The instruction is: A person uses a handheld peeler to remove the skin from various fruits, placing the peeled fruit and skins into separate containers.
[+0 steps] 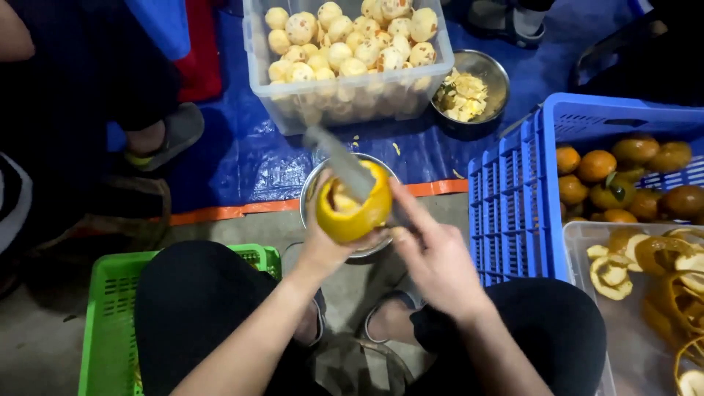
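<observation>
- My left hand (323, 246) cups a yellow citrus fruit (353, 209) from below; my fingers are curled around its underside and my thumb lies up its near side, so it is gripped, not pinched.
- The fruit has its top cut open, showing pale flesh inside, and it sits just above a small metal bowl (312, 192) that shows behind it.
- My right hand (433, 257) is just beside the fruit, closed on the handle of a knife (345, 165); my forefinger stretches along the handle toward the fruit, the other fingers are folded together around it.
- The knife blade rests across the fruit's open top and slants away past it, blurred at the tip.
- Beyond the fruit stands a clear plastic tub (345, 99) filled with peeled pale fruits.
- Beside that tub, farther from the fruit, is a second metal bowl (469, 88) with pale scraps.
- On the knife-hand side of the fruit stands a blue crate (513, 198) of unpeeled orange fruits, and nearer me than the crate a clear tray (631, 323) of peel pieces.
- On the other side of the fruit, by my knee, is a green crate (110, 315).
</observation>
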